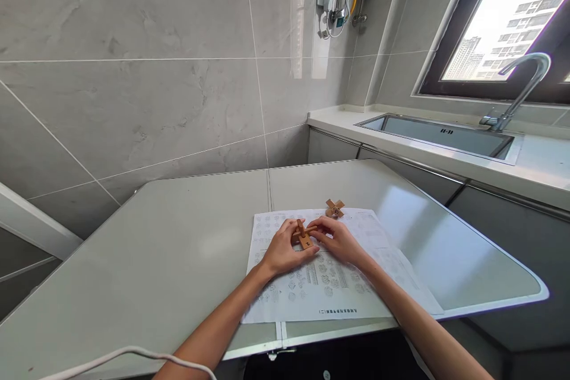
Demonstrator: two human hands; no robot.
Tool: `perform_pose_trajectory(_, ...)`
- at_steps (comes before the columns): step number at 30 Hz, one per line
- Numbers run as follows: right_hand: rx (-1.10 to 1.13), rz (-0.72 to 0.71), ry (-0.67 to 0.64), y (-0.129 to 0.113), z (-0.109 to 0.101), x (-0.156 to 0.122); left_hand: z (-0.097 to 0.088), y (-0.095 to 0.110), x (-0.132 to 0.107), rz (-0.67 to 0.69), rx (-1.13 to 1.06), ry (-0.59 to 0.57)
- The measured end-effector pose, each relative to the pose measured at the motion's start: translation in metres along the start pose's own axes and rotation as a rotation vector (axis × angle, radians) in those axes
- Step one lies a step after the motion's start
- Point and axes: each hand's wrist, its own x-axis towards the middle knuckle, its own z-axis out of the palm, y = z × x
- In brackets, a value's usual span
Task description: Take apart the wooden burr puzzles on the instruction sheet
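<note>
Over the printed sheet (369,307), the left hand (282,251) and right hand (333,239) partly hide wooden pieces (305,240); their tiny mark (307,244) is perhaps a 2. The sheet's diagrams (328,279) are too small for me. Left of it, a white cable (129,349) leaves my view; far right, the window (499,41) too.

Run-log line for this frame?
left hand: holding wooden assembly | right hand: holding same assembly | printed sheet: under both hands | second wooden assembly: at sheet's far edge
</note>
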Motion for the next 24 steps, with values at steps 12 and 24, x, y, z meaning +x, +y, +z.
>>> perform_pose_trajectory(12, -0.072, 0.018, -0.037, 0.0021, -0.0007, -0.0013, 0.0013, -0.0072, -0.0002, 0.01, 0.045, -0.036)
perform_pose_trajectory(24, -0.082, 0.047, -0.037, -0.0006, 0.0001, -0.0004, -0.0019, -0.0097, 0.0027, 0.035, 0.053, -0.002)
